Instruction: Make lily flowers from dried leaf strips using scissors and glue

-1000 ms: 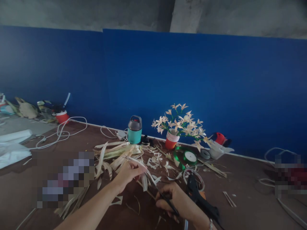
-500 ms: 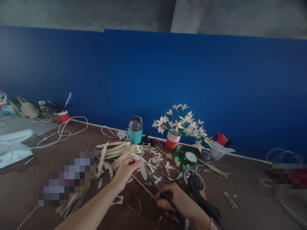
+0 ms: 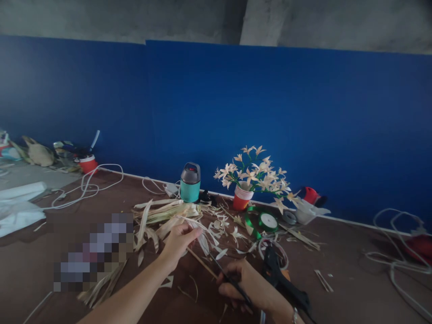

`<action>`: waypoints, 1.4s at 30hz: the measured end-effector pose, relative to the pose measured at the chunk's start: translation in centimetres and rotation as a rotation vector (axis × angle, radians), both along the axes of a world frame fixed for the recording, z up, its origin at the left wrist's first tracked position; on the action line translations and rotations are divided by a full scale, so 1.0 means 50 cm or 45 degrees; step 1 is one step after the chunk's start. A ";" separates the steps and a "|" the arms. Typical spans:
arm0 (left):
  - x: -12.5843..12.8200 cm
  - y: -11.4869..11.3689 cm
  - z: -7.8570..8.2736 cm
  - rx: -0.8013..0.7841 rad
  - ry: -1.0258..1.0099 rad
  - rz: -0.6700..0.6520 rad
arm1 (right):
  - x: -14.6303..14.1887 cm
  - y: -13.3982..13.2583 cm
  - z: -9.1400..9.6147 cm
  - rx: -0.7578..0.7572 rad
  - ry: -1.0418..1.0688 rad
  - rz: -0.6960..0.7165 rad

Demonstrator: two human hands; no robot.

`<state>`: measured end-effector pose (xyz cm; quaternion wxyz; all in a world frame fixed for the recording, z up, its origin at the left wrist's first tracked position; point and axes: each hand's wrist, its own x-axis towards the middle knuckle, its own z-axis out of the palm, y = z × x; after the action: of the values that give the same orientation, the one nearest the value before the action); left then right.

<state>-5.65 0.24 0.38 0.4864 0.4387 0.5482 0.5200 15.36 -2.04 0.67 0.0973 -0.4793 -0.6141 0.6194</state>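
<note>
Pale husk strip (image 3: 203,245), thin and curved, hangs from the L hand (image 3: 184,243), above the desk (image 3: 357,279), tip toward the R hand (image 3: 241,283). L thumb & index are pinched together on it, no gap visible; other fingers curl under, so can't tell if they hold more. R hand is curled round a dark-handled tool w/ a thin blade, prob. scissors (image 3: 234,284), pointing at the strip; can't tell if blade touches. A thin stick (image 3: 202,262) slants btwn the hands; who holds it, unclear.

Handling: strip prob. v. light, soft & bendy, dry, apt to split along the grain. Best hold = thicker end, light pinch, free end left loose.

Nearby: husk pile (image 3: 175,211) beyond L hand; glue gun (image 3: 278,279) just R of R hand, next to a tape roll (image 3: 282,258); green ribbon spool (image 3: 268,222) farther back.

Containers: red cup stack (image 3: 242,198), upright, w/ pale flowers on green stems (image 3: 266,173); white tub (image 3: 305,213) to its R, contents n/a from here; far L, red cup (image 3: 88,165) w/ dark items & a light-colored stick-like piece (image 3: 96,140). Teal jar-like unit (image 3: 190,186) has a grey top, inside not visible.
</note>
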 end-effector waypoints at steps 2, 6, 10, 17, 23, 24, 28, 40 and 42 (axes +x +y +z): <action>0.000 -0.001 0.001 -0.008 0.003 -0.009 | -0.001 -0.001 0.003 0.006 -0.005 -0.007; 0.002 -0.004 0.005 -0.038 0.027 -0.006 | -0.002 -0.003 0.006 -0.003 -0.018 -0.019; 0.003 -0.004 0.006 -0.033 0.028 -0.003 | 0.002 -0.001 -0.004 0.021 -0.021 -0.021; 0.002 -0.002 0.001 -0.007 -0.001 -0.002 | 0.003 0.002 -0.013 0.110 -0.039 -0.027; 0.003 -0.003 0.006 0.006 -0.005 0.015 | -0.001 0.000 -0.005 0.174 -0.062 -0.045; 0.002 -0.003 0.006 0.009 -0.002 0.018 | -0.002 0.000 -0.004 0.186 -0.066 -0.052; -0.001 -0.003 0.004 0.012 -0.008 0.008 | -0.002 0.001 -0.006 0.204 -0.059 -0.067; 0.003 -0.006 -0.015 0.002 -0.071 -0.009 | 0.003 0.003 -0.029 0.105 -0.060 -0.094; 0.004 -0.006 -0.017 -0.001 -0.071 -0.012 | 0.003 0.003 -0.027 0.100 -0.046 -0.086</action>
<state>-5.47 -0.07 -0.45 0.5041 0.4263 0.5326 0.5296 15.50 -1.89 -0.68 0.1258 -0.5066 -0.6233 0.5823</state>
